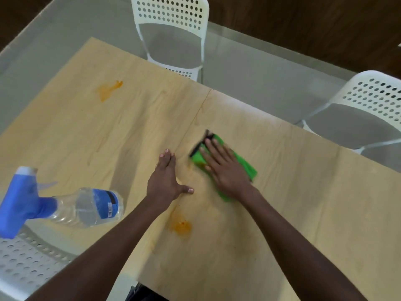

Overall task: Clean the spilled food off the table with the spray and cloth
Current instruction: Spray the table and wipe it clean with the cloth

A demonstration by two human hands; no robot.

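Note:
My right hand (225, 168) presses flat on a green cloth (246, 168) with a black edge, near the middle of the light wooden table (303, 203). Flat on the wood just left of the cloth rests my left hand (166, 181), fingers straight. An orange food stain (181, 227) lies close to me between my forearms, with a faint smear between my hands. Another orange stain (108, 89) sits at the far left. The clear spray bottle (86, 206) with a blue trigger head stands at the table's near left.
A white perforated chair (173, 33) stands at the far side and another (368, 111) at the far right. A third white chair (23, 263) is at the near left, by the bottle. A seam runs across the tabletop between my hands.

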